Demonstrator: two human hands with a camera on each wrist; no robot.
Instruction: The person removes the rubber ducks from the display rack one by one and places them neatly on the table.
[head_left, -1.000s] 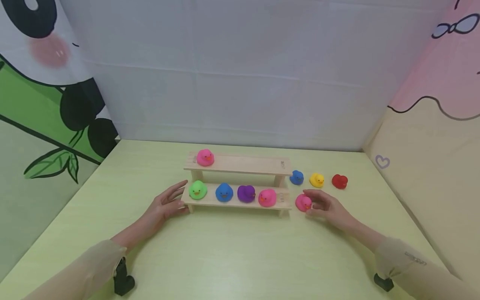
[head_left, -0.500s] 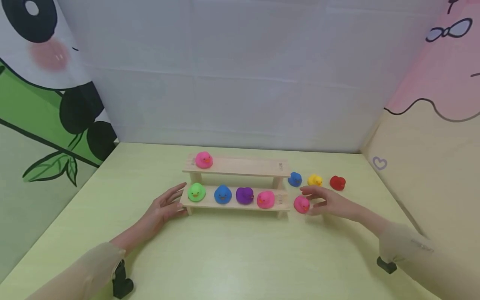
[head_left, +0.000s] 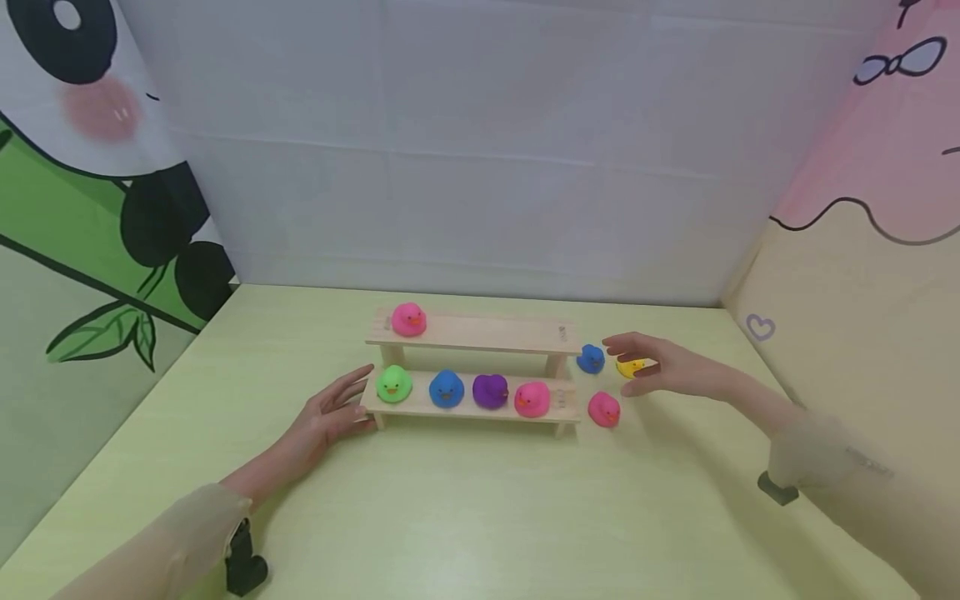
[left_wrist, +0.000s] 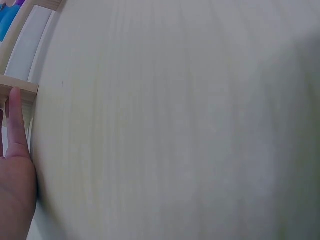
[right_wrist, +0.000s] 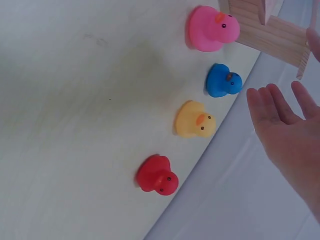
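Observation:
A two-step wooden stand (head_left: pixel 495 332) bears rubber ducks. On its lower step sit a green duck (head_left: pixel 394 384), a blue duck (head_left: pixel 447 388), a purple duck (head_left: pixel 491 391) and a pink duck (head_left: pixel 532 399); another pink duck (head_left: pixel 408 320) is on the upper step. My left hand (head_left: pixel 330 414) rests at the stand's left end, fingers extended against it. With parted fingers and nothing in them, my right hand (head_left: pixel 671 367) hovers over the table near a second blue duck (right_wrist: pixel 222 80) and a yellow duck (right_wrist: pixel 194 120), partly covering the yellow one in the head view.
A loose pink duck (head_left: pixel 604 409) stands on the table right of the stand. In the right wrist view a red duck (right_wrist: pixel 157 175) sits beyond the yellow one; my right hand hides it in the head view. A pale curtain (head_left: pixel 480 217) closes off the back.
My right hand has moved off the loose pink duck, back and to the right, towards the blue and yellow ducks. That pink duck stays on the table. My left hand keeps its place.

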